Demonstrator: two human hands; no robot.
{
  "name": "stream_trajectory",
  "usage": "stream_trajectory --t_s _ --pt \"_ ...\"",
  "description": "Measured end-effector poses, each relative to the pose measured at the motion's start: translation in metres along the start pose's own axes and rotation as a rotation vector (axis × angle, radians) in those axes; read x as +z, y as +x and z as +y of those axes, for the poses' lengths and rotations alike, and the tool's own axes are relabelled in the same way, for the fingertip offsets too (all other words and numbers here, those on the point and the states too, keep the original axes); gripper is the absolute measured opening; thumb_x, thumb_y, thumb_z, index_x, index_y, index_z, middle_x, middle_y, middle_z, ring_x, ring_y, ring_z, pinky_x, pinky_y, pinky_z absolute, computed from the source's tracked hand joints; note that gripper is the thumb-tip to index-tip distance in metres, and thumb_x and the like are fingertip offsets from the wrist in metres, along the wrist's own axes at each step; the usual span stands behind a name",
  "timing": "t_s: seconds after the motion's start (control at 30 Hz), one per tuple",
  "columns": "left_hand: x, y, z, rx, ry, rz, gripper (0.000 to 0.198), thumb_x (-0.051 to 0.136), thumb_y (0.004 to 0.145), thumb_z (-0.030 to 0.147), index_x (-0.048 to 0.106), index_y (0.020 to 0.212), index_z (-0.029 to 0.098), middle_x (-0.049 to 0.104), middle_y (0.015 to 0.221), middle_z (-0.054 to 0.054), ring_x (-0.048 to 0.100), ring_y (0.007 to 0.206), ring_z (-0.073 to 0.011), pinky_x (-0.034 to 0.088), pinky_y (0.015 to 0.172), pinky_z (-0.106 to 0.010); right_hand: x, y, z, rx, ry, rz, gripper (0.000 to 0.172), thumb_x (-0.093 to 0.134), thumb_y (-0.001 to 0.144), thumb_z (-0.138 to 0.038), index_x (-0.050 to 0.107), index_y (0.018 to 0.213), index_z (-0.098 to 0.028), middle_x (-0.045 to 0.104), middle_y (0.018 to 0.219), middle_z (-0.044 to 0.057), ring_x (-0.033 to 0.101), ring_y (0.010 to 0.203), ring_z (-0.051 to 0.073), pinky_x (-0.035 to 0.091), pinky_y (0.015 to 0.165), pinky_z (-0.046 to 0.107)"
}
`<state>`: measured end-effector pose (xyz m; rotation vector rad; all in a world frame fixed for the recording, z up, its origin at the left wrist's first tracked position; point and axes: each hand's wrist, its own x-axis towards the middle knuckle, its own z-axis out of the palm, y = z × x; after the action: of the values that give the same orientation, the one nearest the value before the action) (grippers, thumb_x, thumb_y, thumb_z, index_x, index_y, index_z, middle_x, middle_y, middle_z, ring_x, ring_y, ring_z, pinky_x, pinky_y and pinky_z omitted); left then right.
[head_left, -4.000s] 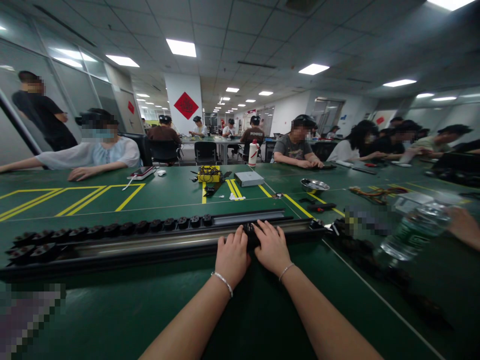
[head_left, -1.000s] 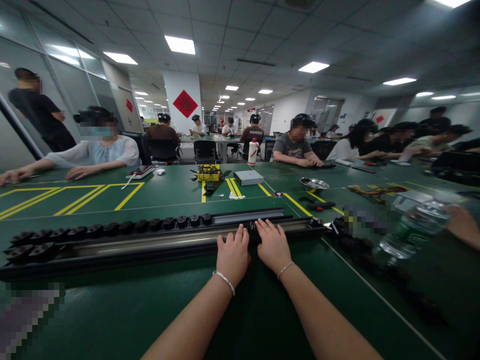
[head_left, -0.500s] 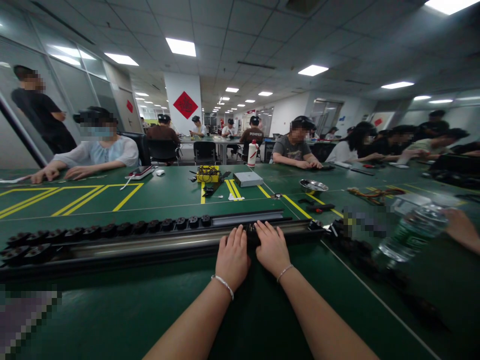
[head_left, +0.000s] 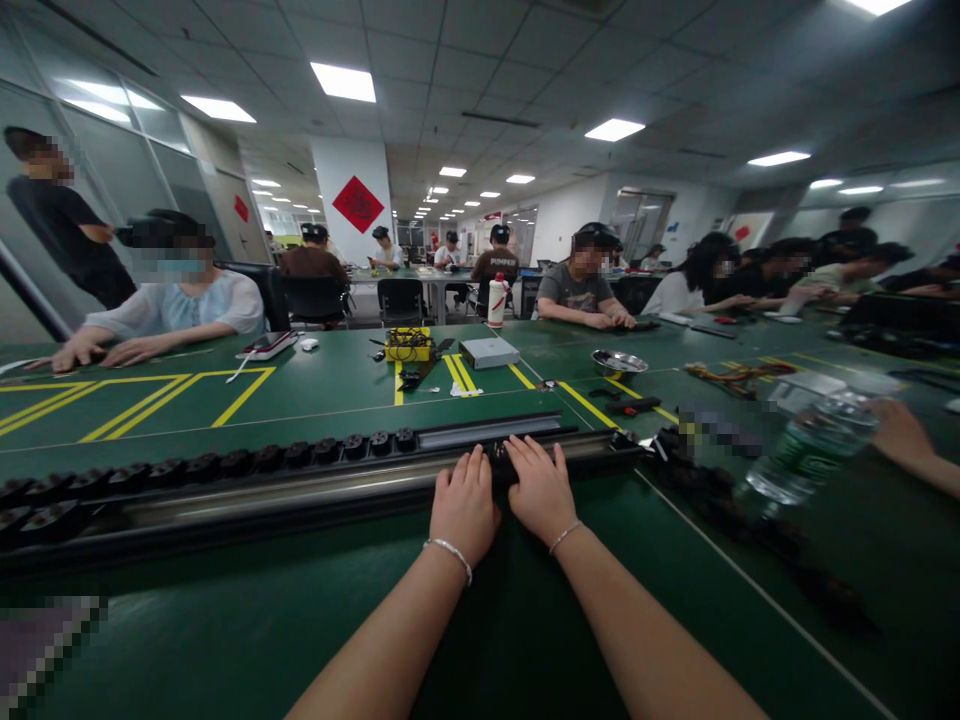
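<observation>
A long black rail with a shiny metal channel (head_left: 300, 487) lies across the green table in front of me. Both hands rest over its right part, close together. My left hand (head_left: 465, 505) curls its fingers over a small black block (head_left: 498, 452) at the rail, its thumb on the near side. From the other side my right hand (head_left: 541, 490) lays its fingers over the same block; its thumb is mostly hidden. The block's underside is covered by my hands. Several round black parts (head_left: 326, 450) stand in a row along the rail's far left side.
At the right, another person's hand (head_left: 911, 440) is by a clear water bottle (head_left: 814, 450), with a string of dark parts (head_left: 697, 475) nearby. Farther back are a metal bowl (head_left: 619, 363), a grey box (head_left: 489, 352), a yellow box with cables (head_left: 409, 345) and a white bottle (head_left: 496, 302).
The whole view has shifted slightly, so most things appear a little farther left. My hands keep their place on the rail and block. The other person's hand remains by the water bottle.
</observation>
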<state>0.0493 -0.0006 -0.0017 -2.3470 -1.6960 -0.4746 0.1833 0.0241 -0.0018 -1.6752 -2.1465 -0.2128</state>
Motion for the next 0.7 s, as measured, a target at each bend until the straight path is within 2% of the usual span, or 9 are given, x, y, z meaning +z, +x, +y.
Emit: stream_trajectory --t_s 0.17,0.27,0.7 --pt "-0.0026 0.0005 0.0001 0.0 0.03 -0.025 0.06 0.043 0.075 0.025 0.036 0.133 0.016 0.034 0.144 -0.009 0.046 0.111 -0.0252 0.037 0.087 -0.041 -0.0001 0.0 0.0005 -0.015 -0.007 0.001 0.057 0.041 0.07 -0.015 0.048 0.126 -0.018 0.045 0.135 0.004 0.032 0.127 0.019 0.006 0.108 0.042" --pt "-0.0026 0.0006 -0.0008 0.006 0.037 -0.036 0.061 0.042 0.075 0.025 0.034 0.135 0.016 0.032 0.145 -0.009 0.048 0.106 -0.0253 0.037 0.084 -0.041 -0.0011 0.0003 0.0007 -0.015 -0.006 -0.006 0.057 0.041 0.07 -0.015 0.048 0.126 -0.019 0.044 0.136 0.004 0.032 0.127 0.019 0.008 0.108 0.041" --pt "0.0069 0.0021 0.0062 -0.076 0.016 -0.002 0.056 0.042 0.077 0.024 0.039 0.132 0.016 0.035 0.144 -0.007 0.045 0.108 -0.0249 0.031 0.094 -0.042 0.0011 0.001 -0.0001 -0.004 0.025 0.018 0.057 0.041 0.069 -0.015 0.05 0.125 -0.018 0.045 0.135 0.002 0.033 0.126 0.018 0.009 0.107 0.039"
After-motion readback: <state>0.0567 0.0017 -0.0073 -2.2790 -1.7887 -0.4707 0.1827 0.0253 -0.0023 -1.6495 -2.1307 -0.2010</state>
